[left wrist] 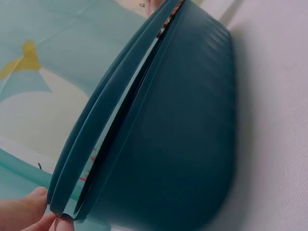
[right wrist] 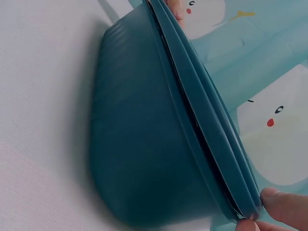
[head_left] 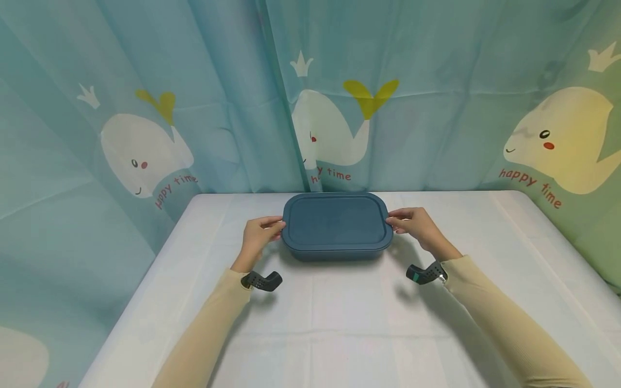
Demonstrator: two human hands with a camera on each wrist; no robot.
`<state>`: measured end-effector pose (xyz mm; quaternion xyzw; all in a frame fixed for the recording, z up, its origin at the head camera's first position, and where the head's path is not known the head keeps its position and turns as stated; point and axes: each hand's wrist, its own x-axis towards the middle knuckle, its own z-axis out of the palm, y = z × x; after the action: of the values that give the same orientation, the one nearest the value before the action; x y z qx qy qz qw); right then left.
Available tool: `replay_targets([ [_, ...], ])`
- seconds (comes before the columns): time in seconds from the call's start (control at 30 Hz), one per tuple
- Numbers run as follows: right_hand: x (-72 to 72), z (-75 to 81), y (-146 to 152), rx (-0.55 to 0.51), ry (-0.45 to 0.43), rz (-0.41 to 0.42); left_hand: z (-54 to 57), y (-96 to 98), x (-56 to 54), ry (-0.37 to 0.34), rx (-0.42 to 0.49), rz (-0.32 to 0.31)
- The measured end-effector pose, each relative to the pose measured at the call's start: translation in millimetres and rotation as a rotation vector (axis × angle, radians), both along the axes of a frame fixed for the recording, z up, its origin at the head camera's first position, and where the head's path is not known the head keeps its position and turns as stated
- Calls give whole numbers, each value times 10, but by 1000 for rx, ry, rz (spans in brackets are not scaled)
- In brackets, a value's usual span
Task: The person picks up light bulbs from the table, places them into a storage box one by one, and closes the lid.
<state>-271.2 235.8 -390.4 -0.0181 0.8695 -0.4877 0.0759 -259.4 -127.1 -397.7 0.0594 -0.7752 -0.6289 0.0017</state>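
A dark blue rectangular lid (head_left: 337, 221) with rounded corners lies over a matching box (head_left: 339, 256) at the back of the table. My left hand (head_left: 256, 238) pinches the lid's left edge between thumb and fingers. At the opposite end, the right hand (head_left: 420, 229) pinches its right edge the same way. In the left wrist view, a narrow gap parts the lid (left wrist: 103, 113) from the rim of the box (left wrist: 178, 130), and the curtain shows through it. A thinner dark slit runs under the lid (right wrist: 207, 108) in the right wrist view. The box's inside is hidden.
A white-covered table (head_left: 349, 334) carries the box near its far edge. Behind it and at both sides hangs a blue-green curtain (head_left: 233, 64) printed with whales. Each wrist wears a dark strap, the left strap (head_left: 262, 281) and the right strap (head_left: 427, 273).
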Motion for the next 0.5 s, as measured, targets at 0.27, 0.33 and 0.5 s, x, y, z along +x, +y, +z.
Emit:
replay_targets([
  [0.27,-20,7,-19,4,4,-5,-10,9,-19,4,-3,12],
  [0.33,-19,13,-27,5,4,-5,-15,12,-26,0,-1,14],
  [0.5,-16,18,-39,4,-5,-7,-28,13,-24,-14,-7,17],
])
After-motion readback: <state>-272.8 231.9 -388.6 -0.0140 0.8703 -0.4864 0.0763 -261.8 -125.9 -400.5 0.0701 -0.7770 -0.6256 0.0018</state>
